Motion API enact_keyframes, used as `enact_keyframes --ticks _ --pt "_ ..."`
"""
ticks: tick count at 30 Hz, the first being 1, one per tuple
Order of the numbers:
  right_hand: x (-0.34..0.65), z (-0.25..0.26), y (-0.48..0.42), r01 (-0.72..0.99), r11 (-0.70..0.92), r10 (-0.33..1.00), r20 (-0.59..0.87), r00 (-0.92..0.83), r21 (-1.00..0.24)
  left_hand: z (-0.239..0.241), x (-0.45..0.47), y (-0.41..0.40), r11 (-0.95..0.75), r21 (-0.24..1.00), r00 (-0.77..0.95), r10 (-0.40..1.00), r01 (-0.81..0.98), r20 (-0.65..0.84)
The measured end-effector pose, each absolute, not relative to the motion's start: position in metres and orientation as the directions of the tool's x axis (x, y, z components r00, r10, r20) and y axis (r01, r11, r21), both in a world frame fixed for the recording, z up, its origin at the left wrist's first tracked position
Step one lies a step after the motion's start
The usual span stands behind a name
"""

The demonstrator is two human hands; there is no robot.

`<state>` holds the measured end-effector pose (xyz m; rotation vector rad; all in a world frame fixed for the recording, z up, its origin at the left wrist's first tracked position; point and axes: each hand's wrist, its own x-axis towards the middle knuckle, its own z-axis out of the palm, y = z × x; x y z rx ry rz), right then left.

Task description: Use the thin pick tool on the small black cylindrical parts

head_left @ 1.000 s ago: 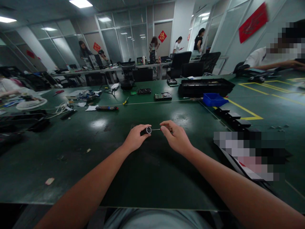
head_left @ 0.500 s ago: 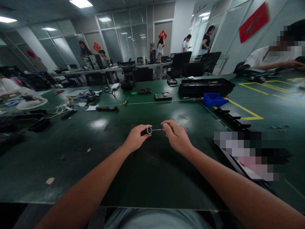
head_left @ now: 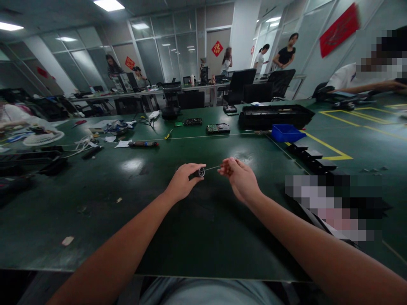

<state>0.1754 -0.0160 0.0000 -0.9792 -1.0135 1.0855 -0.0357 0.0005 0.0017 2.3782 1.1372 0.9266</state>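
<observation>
Between the thumb and fingers of my left hand (head_left: 182, 182) is a small dark cylindrical part (head_left: 201, 172) with a silvery ring at its end, facing right. My right hand (head_left: 240, 178) is closed on a screwdriver (head_left: 212, 168). Its thin metal shaft runs left to the ringed end of the part, and the fingers hide its handle. Whether the tip sits inside the ring or only touches it, I cannot tell. Both hands are held above the green table (head_left: 203, 237).
A long black housing (head_left: 276, 116) and a blue bin (head_left: 286, 133) stand at the back right. Circuit boards (head_left: 218, 128), a dark pen-shaped tool (head_left: 143, 144) and a yellow screwdriver (head_left: 168, 134) lie further back. A co-worker (head_left: 346, 80) sits at the right.
My right hand has turned and shifted slightly right, and the screwdriver shaft now tilts up towards it. The cylindrical part has moved a little right and turned.
</observation>
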Motion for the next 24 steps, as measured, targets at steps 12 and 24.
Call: enact_keyframes --ticks 12,24 --pt "0.179 -0.001 -0.016 0.023 0.240 0.912 0.234 0.337 -0.970 0.000 -0.034 0.002 -0.535 0.551 0.457 0.842 0.641 0.286" --pt "0.188 0.005 -0.016 0.025 0.365 0.844 0.342 0.413 -0.931 0.015 -0.017 -0.019 -0.430 0.680 0.452 0.877 0.593 0.161"
